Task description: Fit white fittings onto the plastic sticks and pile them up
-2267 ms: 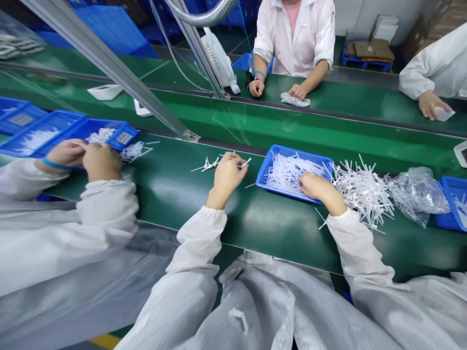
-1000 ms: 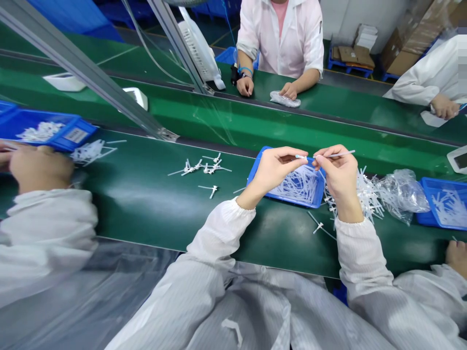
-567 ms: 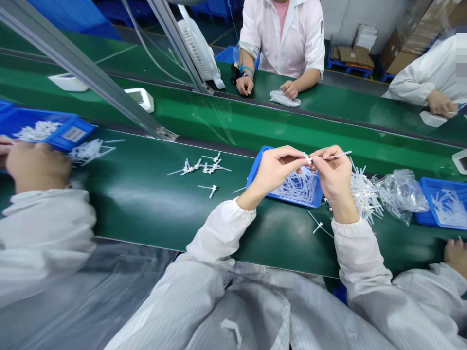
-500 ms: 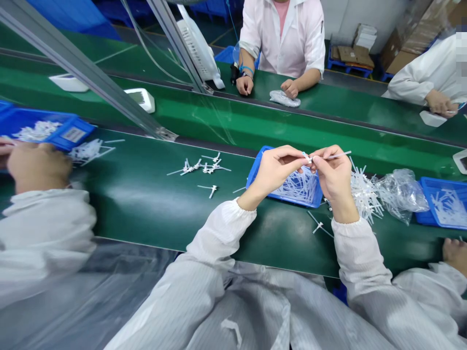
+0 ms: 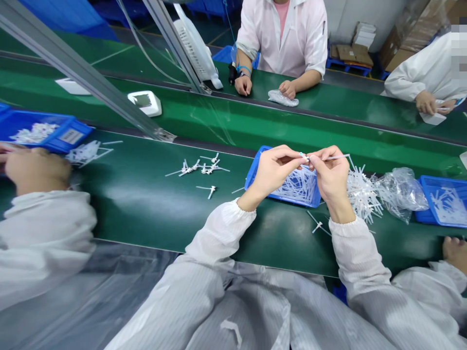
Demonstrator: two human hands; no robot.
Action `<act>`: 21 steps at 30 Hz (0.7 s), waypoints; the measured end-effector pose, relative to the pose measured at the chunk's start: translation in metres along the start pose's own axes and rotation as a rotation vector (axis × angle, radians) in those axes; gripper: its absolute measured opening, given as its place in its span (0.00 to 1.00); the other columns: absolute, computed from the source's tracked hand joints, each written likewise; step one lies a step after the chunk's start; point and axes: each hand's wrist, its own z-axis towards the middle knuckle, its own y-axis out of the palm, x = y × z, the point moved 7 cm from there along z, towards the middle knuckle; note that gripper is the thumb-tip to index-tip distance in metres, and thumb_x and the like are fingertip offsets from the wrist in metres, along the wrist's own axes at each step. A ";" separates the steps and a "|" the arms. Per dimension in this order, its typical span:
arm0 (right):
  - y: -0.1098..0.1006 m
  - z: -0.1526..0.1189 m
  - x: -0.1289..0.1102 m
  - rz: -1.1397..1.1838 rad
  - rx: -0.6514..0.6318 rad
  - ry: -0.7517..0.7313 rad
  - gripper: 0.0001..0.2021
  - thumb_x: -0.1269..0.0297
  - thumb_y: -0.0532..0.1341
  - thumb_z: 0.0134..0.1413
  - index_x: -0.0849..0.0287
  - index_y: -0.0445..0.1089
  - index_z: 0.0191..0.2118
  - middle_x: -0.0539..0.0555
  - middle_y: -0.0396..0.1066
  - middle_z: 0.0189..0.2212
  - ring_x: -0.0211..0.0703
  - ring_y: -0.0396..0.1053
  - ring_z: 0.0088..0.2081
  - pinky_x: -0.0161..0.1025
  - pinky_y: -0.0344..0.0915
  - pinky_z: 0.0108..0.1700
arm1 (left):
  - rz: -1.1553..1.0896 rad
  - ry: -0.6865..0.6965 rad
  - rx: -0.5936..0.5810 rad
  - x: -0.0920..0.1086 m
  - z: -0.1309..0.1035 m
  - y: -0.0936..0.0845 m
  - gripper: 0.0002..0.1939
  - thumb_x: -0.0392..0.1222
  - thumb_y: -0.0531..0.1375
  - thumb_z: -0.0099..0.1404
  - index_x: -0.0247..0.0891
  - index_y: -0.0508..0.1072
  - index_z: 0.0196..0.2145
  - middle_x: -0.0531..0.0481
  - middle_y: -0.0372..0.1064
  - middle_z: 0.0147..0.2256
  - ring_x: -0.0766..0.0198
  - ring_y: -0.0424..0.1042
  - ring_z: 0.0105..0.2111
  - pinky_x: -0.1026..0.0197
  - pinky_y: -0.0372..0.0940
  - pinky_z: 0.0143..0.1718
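Note:
Above a blue bin (image 5: pixel 251 176) of thin translucent tubes (image 5: pixel 297 187), my two hands meet fingertip to fingertip. My left hand (image 5: pixel 273 170) pinches a small white fitting (image 5: pixel 303 156), mostly covered by the fingers. A thin translucent tube (image 5: pixel 339 156) is pinched in my right hand (image 5: pixel 332 177), its free end sticking out to the right. Whether tube and fitting are joined is hidden by the fingers. Beyond my right wrist lies a heap of white pieces with tubes (image 5: pixel 365 197). One tubed fitting (image 5: pixel 319 225) lies left of that wrist, and several more (image 5: pixel 208 168) lie to the left.
A clear plastic bag (image 5: pixel 401 192) and another blue bin (image 5: pixel 425 199) are on the right. At left, a co-worker's hand (image 5: pixel 38 170) is beside a blue bin (image 5: pixel 71 133). A metal post (image 5: pixel 109 92) slants across. White devices (image 5: pixel 146 103) lie on the green conveyor beyond.
My hands keep nearly the same pose, still pinching the pieces together. The white devices on the far conveyor have shifted right. The far-right co-worker's hands have moved slightly left.

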 end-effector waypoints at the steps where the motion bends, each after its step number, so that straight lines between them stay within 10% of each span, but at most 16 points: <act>1: 0.000 0.000 0.000 -0.021 0.005 -0.001 0.24 0.53 0.79 0.53 0.53 0.62 0.34 0.46 0.79 0.31 0.35 0.74 0.29 0.36 0.73 0.34 | 0.020 0.009 -0.003 0.001 0.000 0.000 0.11 0.48 0.77 0.62 0.39 0.86 0.34 0.49 0.81 0.32 0.63 0.81 0.31 0.61 0.75 0.33; 21: -0.002 -0.001 -0.017 -0.134 -0.074 -0.080 0.24 0.52 0.80 0.51 0.52 0.63 0.34 0.46 0.75 0.30 0.39 0.77 0.32 0.39 0.78 0.38 | -0.074 -0.063 -0.074 0.004 -0.003 0.005 0.16 0.53 0.79 0.59 0.38 0.85 0.33 0.50 0.79 0.32 0.63 0.81 0.30 0.59 0.79 0.36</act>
